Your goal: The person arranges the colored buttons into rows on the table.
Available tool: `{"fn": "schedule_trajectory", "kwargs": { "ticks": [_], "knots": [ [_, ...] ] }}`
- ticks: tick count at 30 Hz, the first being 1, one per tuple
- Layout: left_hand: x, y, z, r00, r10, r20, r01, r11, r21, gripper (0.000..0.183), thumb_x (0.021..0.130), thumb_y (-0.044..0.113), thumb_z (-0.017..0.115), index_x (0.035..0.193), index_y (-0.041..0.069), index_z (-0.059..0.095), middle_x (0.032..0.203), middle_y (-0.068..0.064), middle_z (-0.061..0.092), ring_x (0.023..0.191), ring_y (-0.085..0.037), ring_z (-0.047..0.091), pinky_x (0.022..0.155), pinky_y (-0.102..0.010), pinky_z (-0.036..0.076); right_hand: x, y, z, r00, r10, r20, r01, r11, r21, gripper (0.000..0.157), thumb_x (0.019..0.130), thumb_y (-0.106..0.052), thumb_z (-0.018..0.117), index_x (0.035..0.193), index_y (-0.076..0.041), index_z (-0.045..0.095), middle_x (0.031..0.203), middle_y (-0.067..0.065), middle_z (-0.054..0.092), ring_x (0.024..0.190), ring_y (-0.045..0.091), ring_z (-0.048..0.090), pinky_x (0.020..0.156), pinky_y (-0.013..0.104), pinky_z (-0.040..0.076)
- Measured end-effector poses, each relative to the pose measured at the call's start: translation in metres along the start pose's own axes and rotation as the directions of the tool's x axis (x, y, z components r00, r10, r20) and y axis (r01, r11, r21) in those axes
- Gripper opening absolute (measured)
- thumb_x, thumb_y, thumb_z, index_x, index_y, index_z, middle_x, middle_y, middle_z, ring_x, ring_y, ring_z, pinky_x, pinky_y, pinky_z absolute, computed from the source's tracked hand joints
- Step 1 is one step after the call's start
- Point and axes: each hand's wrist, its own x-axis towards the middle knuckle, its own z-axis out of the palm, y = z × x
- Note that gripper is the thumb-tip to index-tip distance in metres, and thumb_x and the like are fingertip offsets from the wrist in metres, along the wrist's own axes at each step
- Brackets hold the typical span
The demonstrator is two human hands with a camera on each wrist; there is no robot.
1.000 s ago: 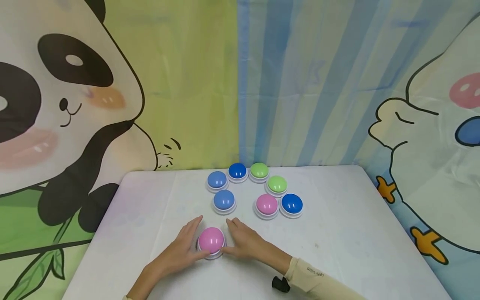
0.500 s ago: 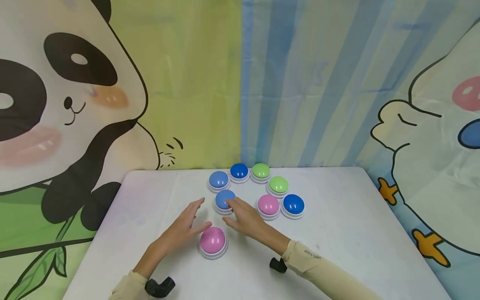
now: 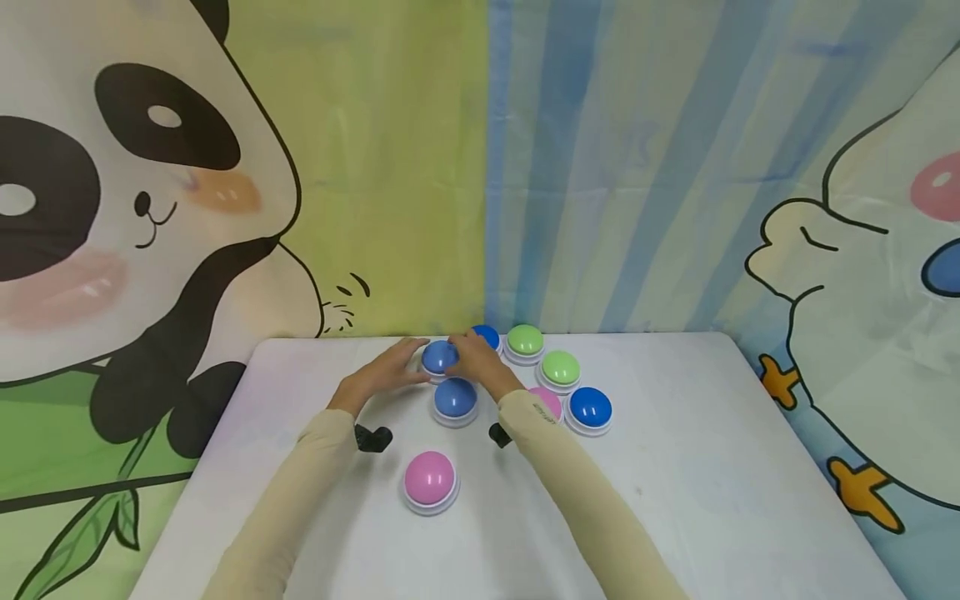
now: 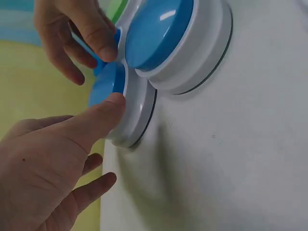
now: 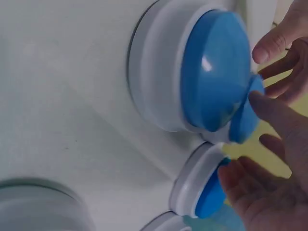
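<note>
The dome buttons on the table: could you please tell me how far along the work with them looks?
Apparently done: one pink button stands apart at the front. In hand: the left hand and right hand flank the rear light blue button, fingers touching it. Left: six other buttons sit clustered at the back.

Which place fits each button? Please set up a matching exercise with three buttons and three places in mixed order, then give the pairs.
Things:
1. pink button
2. light blue button
3. dark blue button

Places:
A. between the fingertips of both hands
B. alone, nearest the person
C. right end of the cluster, past the right sleeve

Pairs: 1-B, 2-A, 3-C
</note>
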Motion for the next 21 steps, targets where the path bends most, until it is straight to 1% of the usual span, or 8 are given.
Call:
{"fn": "schedule_trajectory", "kwargs": {
  "ticks": [2,4,8,10,12,15,17,21],
  "knots": [
    [0.006,-0.005,0.002,1.0,-0.01,0.018,0.011,1.0,-0.021,0.076,0.088,0.026,0.072,0.147,-0.001,0.034,0.146,-0.023,0.042,0.138,-0.039,0.039,0.115,-0.052,0.032,0.005,0.002,0.004,1.0,0.011,0.019,-0.012,1.0,0.008,0.059,0.088,-0.023,0.072,0.14,-0.007,0.049,0.138,0.013,0.054,0.131,0.03,0.047,0.11,0.044,0.042],
    [0.01,-0.008,0.005,0.999,-0.035,0.031,0.036,0.998,-0.049,0.078,0.087,0.027,0.073,0.148,-0.001,0.033,0.148,-0.023,0.041,0.138,-0.038,0.039,0.116,-0.051,0.032,0.007,0.004,0.008,0.999,0.022,0.03,-0.023,0.999,0.033,0.059,0.089,-0.021,0.071,0.141,-0.008,0.047,0.14,0.013,0.053,0.133,0.029,0.046,0.111,0.044,0.041],
    [0.012,-0.009,0.009,0.998,-0.069,0.011,0.069,0.991,-0.114,0.081,0.084,0.025,0.076,0.147,-0.003,0.033,0.148,-0.023,0.042,0.137,-0.038,0.042,0.115,-0.051,0.033,0.01,0.006,0.014,0.999,0.032,0.024,-0.034,0.996,0.083,0.06,0.089,-0.021,0.071,0.143,-0.01,0.045,0.142,0.013,0.051,0.134,0.029,0.046,0.112,0.044,0.041],
    [0.011,-0.009,0.013,0.997,-0.081,-0.008,0.079,0.987,-0.137,0.082,0.083,0.025,0.077,0.147,-0.002,0.034,0.147,-0.022,0.045,0.135,-0.038,0.044,0.114,-0.051,0.034,0.01,0.007,0.016,1.0,0.024,0.02,-0.025,0.996,0.081,0.06,0.089,-0.02,0.071,0.142,-0.009,0.045,0.141,0.013,0.052,0.133,0.029,0.047,0.112,0.043,0.041],
    [0.011,-0.009,0.019,0.996,-0.088,-0.03,0.082,0.984,-0.161,0.082,0.081,0.024,0.079,0.147,0.001,0.036,0.146,-0.021,0.047,0.135,-0.036,0.045,0.114,-0.051,0.035,0.01,0.008,0.017,1.0,0.008,0.014,-0.009,0.997,0.071,0.059,0.088,-0.02,0.071,0.141,-0.008,0.047,0.14,0.013,0.054,0.132,0.029,0.048,0.111,0.043,0.041],
    [0.011,-0.011,0.03,0.996,-0.073,-0.045,0.064,0.982,-0.178,0.083,0.081,0.026,0.079,0.147,0.003,0.036,0.146,-0.019,0.047,0.135,-0.035,0.045,0.114,-0.05,0.036,0.008,0.009,0.018,1.0,0.0,0.019,-0.001,0.998,0.061,0.058,0.088,-0.018,0.072,0.139,-0.006,0.049,0.14,0.014,0.055,0.131,0.029,0.05,0.111,0.042,0.041],
    [0.011,-0.013,0.032,0.996,-0.063,-0.059,0.05,0.981,-0.186,0.082,0.08,0.026,0.08,0.147,0.004,0.037,0.146,-0.018,0.048,0.135,-0.034,0.047,0.113,-0.05,0.037,0.007,0.008,0.018,1.0,-0.004,0.016,0.002,0.997,0.079,0.057,0.087,-0.017,0.073,0.138,-0.005,0.05,0.139,0.014,0.055,0.13,0.03,0.05,0.11,0.042,0.042],
    [0.011,-0.014,0.026,0.996,-0.037,-0.087,0.018,0.976,-0.215,0.081,0.079,0.022,0.081,0.146,0.004,0.04,0.143,-0.018,0.051,0.129,-0.034,0.052,0.109,-0.049,0.042,0.009,0.004,0.014,1.0,-0.01,-0.007,0.011,0.994,0.106,0.056,0.086,-0.016,0.074,0.136,-0.003,0.051,0.137,0.015,0.057,0.128,0.03,0.051,0.109,0.043,0.043]
  ]
}}
